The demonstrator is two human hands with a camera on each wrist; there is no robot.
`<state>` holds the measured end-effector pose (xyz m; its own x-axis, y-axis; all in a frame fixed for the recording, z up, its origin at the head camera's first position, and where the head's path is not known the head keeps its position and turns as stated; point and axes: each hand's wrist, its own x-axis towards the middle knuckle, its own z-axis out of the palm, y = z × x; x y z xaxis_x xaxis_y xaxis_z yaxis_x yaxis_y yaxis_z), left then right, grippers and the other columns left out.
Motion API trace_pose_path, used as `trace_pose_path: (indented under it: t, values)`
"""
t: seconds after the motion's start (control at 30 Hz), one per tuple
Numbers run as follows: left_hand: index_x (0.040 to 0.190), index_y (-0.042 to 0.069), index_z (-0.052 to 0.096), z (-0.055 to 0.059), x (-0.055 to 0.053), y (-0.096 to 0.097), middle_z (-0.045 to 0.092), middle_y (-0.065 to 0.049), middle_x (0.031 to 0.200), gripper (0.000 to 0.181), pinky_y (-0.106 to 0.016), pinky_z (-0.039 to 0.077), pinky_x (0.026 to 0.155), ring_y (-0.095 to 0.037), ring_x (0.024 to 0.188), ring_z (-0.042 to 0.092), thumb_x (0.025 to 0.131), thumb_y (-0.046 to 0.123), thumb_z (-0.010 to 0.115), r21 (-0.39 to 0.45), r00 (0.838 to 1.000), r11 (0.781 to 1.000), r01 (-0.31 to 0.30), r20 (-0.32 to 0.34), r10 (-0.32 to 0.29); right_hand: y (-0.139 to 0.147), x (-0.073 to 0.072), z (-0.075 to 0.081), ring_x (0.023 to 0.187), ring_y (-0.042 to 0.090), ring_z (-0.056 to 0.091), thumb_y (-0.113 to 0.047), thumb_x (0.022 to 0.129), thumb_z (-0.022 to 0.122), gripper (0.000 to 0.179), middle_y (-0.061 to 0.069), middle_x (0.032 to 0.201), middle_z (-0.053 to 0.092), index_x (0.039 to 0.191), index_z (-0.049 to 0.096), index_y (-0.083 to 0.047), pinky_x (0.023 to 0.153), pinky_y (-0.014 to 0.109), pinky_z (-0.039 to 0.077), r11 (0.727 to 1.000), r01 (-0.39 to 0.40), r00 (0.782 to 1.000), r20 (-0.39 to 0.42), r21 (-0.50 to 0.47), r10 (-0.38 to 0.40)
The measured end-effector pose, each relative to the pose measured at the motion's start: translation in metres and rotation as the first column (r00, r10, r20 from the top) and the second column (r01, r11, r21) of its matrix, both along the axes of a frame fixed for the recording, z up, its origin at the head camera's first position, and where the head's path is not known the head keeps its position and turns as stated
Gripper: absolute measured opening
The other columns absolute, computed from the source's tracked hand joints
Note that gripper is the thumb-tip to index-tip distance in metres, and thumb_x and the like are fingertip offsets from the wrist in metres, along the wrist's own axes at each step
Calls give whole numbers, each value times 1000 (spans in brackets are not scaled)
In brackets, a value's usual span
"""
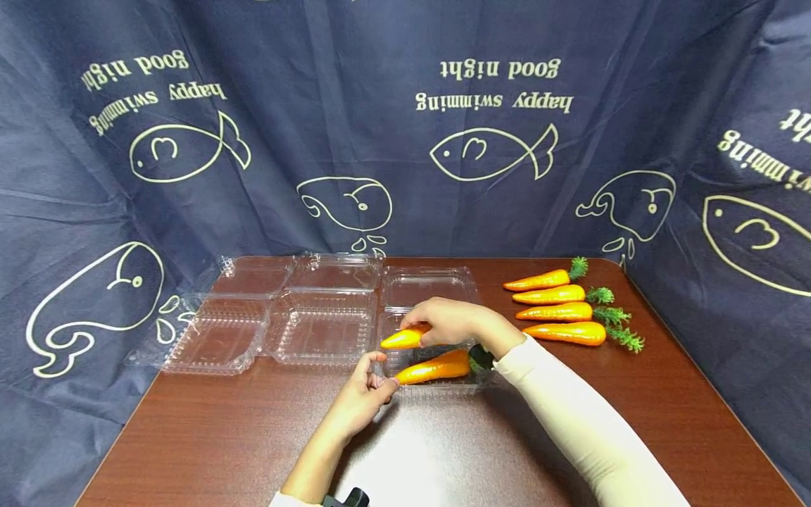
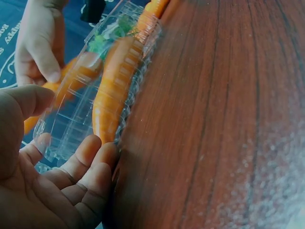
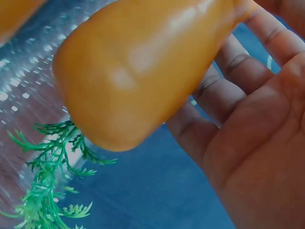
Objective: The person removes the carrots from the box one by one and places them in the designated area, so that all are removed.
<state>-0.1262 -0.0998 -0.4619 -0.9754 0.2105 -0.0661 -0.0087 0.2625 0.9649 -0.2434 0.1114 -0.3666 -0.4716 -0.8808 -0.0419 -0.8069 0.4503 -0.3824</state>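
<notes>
My right hand (image 1: 448, 321) grips an orange toy carrot (image 1: 403, 339), tip to the left, over the near half of a clear plastic clamshell box (image 1: 437, 391). Green fronds (image 3: 50, 176) show at its thick end in the right wrist view. Inside the box, along its near side, lies another carrot (image 1: 437, 368). My left hand (image 1: 360, 403) holds the box by its left end, thumb (image 2: 35, 100) on one side and fingertips (image 2: 90, 148) on the other, close to the lying carrot's tip. The box's lid (image 1: 431, 287) lies folded open behind.
Two more open clear boxes stand to the left, one in the middle (image 1: 323, 327) and one farther left (image 1: 218, 334). Several carrots (image 1: 557, 312) with green tops lie in a column at the right on the brown table (image 1: 253, 436). A blue printed cloth (image 1: 405, 141) surrounds the table.
</notes>
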Motion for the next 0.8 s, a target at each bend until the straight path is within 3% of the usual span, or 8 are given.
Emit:
trace_pose_path:
  t: [0.17,0.33,0.8]
  values:
    - [134,7,43,1,-1,0,58,-2,75,50,-24,39,55,-13,66,51,91,19,67,-6,1000,1000,-9,-2,9,7,12,15,85,11,55,-5,82,72,35,-5,98,64,116,70,-11,79,30,46,999,14,999,-52,-52,-16]
    - [133,7,43,2,-2,1,57,-1,74,50,-24,37,53,-13,64,50,90,18,67,-14,1000,1000,-12,-13,12,22,22,26,81,12,54,-2,80,71,34,-4,93,62,113,70,-10,75,30,46,992,23,995,-90,-126,-35]
    - [136,9,43,1,1,1,56,-1,75,52,-24,36,52,-14,65,49,91,21,67,-28,1000,1000,-11,2,12,85,42,22,90,11,57,0,83,72,36,-7,100,63,116,70,-12,81,34,47,969,196,969,-121,-148,-214]
